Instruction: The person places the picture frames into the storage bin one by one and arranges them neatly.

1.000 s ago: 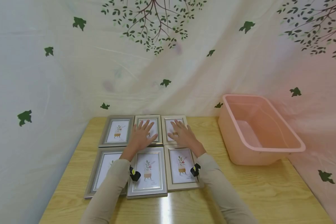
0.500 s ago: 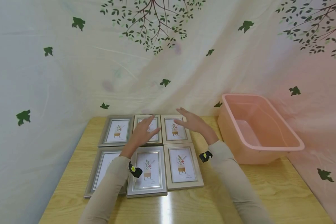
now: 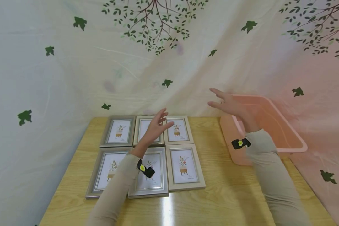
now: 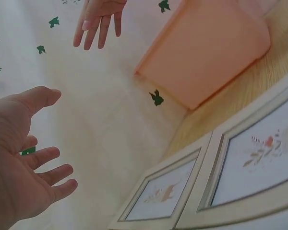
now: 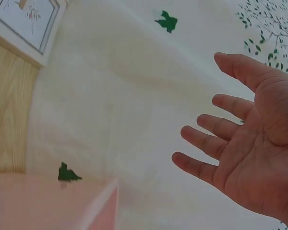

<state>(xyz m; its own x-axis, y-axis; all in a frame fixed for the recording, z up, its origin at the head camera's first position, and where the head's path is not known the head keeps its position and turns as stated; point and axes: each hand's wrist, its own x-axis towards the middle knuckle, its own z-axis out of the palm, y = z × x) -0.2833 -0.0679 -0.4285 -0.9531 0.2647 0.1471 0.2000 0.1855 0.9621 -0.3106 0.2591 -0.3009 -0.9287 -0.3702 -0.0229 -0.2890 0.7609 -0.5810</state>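
Note:
Several picture frames lie flat in two rows of three, each holding a print of a potted plant. The back row has a grey frame [image 3: 119, 131], a champagne-coloured frame [image 3: 144, 124] and a cream frame [image 3: 177, 130]. In front are a grey frame [image 3: 105, 171], a silver frame [image 3: 149, 185] and a cream frame [image 3: 184, 166]. Above the back middle frame my left hand [image 3: 155, 128] hovers, fingers relaxed and holding nothing. My right hand [image 3: 229, 105] is raised over the left rim of a pink plastic tub [image 3: 295, 135], fingers spread, palm bare in the right wrist view.
The frames and tub share a wooden table [image 3: 214, 201]. Behind it hangs a pale curtain [image 3: 186, 75] printed with branches and green birds, close to the table's back edge. My left forearm passes over the front row of frames.
Both hands have come up off the back row of frames. The right hand has travelled right, over the tub's edge; the left has shifted slightly right. The frames look unmoved.

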